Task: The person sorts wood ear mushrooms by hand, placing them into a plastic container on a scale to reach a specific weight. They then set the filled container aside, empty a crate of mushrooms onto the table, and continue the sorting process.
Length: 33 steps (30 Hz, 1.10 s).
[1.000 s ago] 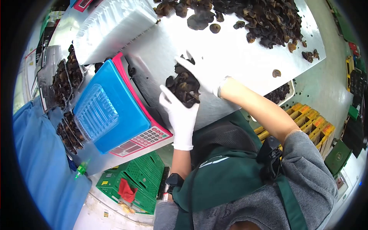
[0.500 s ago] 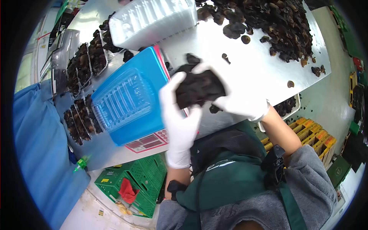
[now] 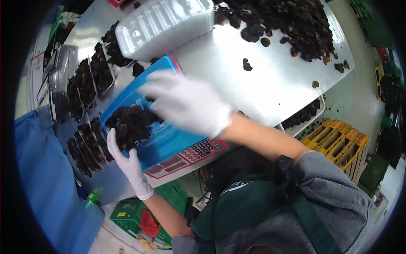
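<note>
A heap of dark wood-ear fungus (image 3: 132,122) lies in a clear plastic tray (image 3: 108,121) on the blue scale (image 3: 171,137). My left hand (image 3: 127,163), in a white glove, rests flat against the tray's near side with its fingers straight. Just right of the tray, my right hand (image 3: 186,101), also gloved, hovers blurred over the scale with its fingers spread and nothing in it. A big pile of loose fungus (image 3: 292,21) covers the far end of the steel table (image 3: 275,80).
A stack of empty clear trays (image 3: 165,23) lies beyond the scale. Filled trays (image 3: 86,80) stand in rows at the left. The scale's keypad (image 3: 203,148) faces me. Green crates (image 3: 129,211) sit below the table, yellow crates (image 3: 344,142) at the right.
Both hands carried a handful of fungus left from the table to the scale. The fungus now lies in the tray, and the hands have let go.
</note>
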### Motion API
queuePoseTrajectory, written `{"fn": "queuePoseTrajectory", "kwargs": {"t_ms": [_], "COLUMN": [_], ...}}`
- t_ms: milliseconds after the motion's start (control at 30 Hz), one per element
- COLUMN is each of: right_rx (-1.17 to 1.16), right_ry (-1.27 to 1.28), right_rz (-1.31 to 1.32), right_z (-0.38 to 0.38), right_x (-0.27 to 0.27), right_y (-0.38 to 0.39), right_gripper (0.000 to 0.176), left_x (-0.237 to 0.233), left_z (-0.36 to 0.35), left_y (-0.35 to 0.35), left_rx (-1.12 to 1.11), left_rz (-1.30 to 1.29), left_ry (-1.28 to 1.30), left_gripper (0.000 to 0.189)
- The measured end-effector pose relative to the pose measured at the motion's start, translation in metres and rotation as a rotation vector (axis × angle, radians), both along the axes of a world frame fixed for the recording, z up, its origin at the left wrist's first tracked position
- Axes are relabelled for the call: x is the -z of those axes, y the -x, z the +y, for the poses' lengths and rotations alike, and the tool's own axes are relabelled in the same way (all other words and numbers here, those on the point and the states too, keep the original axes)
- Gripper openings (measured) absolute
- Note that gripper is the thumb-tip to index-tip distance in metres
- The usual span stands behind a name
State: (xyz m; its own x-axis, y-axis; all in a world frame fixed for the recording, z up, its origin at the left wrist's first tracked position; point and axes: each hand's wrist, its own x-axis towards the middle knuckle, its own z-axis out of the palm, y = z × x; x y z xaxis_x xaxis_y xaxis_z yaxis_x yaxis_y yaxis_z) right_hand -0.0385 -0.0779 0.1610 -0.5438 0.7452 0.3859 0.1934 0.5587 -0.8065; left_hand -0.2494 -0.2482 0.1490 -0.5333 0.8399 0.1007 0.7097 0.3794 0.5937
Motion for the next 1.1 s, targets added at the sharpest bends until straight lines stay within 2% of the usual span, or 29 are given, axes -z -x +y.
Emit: {"fn": "queuePoseTrajectory", "kwargs": {"t_ms": [33,67,100,167,200,267,333,400,433,467,533,567,600,633,667,700,767,800,867,933,967,1000,1033,1067,1100], "right_rx": [0.097,0.117,0.351,0.546,0.491,0.385,0.465,0.609,0.682,0.509,0.019,-0.036,-0.232,-0.313,-0.320,-0.324,-0.322,-0.286,-0.047,0.191,0.332,0.457,0.594,0.710,0.775], "right_ry": [-0.131,0.128,0.070,-0.262,-0.135,-0.010,0.019,-0.194,-0.301,-0.323,0.026,0.096,0.136,0.216,0.162,0.107,-0.001,-0.079,-0.092,-0.133,-0.067,-0.039,-0.150,-0.141,-0.040], "right_rz": [0.147,0.167,0.074,-0.525,-0.601,-0.576,-0.555,-0.620,-0.651,-0.453,-0.330,-0.217,-0.273,-0.285,-0.387,-0.488,-0.711,-0.795,-0.889,-0.982,-0.992,-0.995,-0.935,-1.003,-0.838], "right_z": [0.018,0.025,0.030,0.040,0.035,0.021,0.015,0.000,-0.009,-0.022,-0.053,-0.076,-0.087,-0.091,-0.088,-0.085,-0.078,-0.073,-0.057,-0.031,-0.016,0.002,0.016,0.026,0.036], "right_x": [0.020,0.026,0.055,0.112,0.128,0.142,0.140,0.137,0.132,0.117,0.096,0.102,0.109,0.120,0.120,0.121,0.124,0.129,0.136,0.139,0.136,0.145,0.169,0.163,0.167], "right_y": [-0.022,-0.050,-0.071,-0.127,-0.155,-0.193,-0.217,-0.218,-0.214,-0.195,-0.160,-0.143,-0.134,-0.126,-0.121,-0.117,-0.113,-0.114,-0.120,-0.137,-0.153,-0.179,-0.217,-0.250,-0.293], "right_gripper": [0.025,0.022,0.023,0.024,0.022,0.018,0.014,0.013,0.013,0.019,0.035,0.044,0.053,0.060,0.061,0.062,0.068,0.066,0.064,0.064,0.064,0.062,0.060,0.058,0.055], "left_x": [0.001,0.000,-0.003,-0.006,-0.007,-0.011,-0.019,-0.020,-0.023,-0.020,-0.014,-0.017,-0.014,-0.009,-0.005,-0.006,-0.013,-0.018,-0.027,-0.026,-0.027,-0.027,-0.028,-0.029,-0.028], "left_z": [-0.002,-0.003,-0.002,-0.004,-0.005,-0.010,-0.014,-0.022,-0.015,-0.011,-0.004,0.010,0.014,0.019,0.022,0.022,0.021,0.019,0.014,0.007,0.004,0.002,0.001,0.002,0.002], "left_y": [-0.004,-0.008,-0.017,-0.040,-0.052,-0.070,-0.075,-0.071,-0.071,-0.067,-0.056,-0.058,-0.060,-0.063,-0.068,-0.068,-0.068,-0.069,-0.068,-0.066,-0.070,-0.073,-0.078,-0.084,-0.094], "left_rx": [0.007,0.010,-0.003,-0.044,-0.083,-0.162,-0.251,-0.301,-0.320,-0.232,-0.052,0.049,0.162,0.193,0.224,0.242,0.224,0.214,0.216,0.127,0.054,0.029,0.019,0.009,0.013], "left_rz": [-0.009,-0.009,-0.005,-0.035,-0.054,-0.037,-0.070,-0.088,0.024,0.063,0.138,0.108,0.090,0.185,0.281,0.261,0.177,0.135,0.072,0.027,0.040,0.043,0.037,0.028,0.035], "left_ry": [0.005,0.010,-0.003,0.018,0.037,0.081,0.018,-0.079,-0.165,-0.174,-0.191,-0.175,0.020,0.096,0.170,0.240,0.236,0.238,0.130,-0.045,-0.096,-0.142,-0.159,-0.180,-0.201], "left_gripper": [0.079,0.078,0.078,0.077,0.077,0.077,0.075,0.075,0.059,0.054,0.043,0.031,0.036,0.039,0.043,0.052,0.054,0.055,0.052,0.046,0.043,0.041,0.039,0.037,0.036]}}
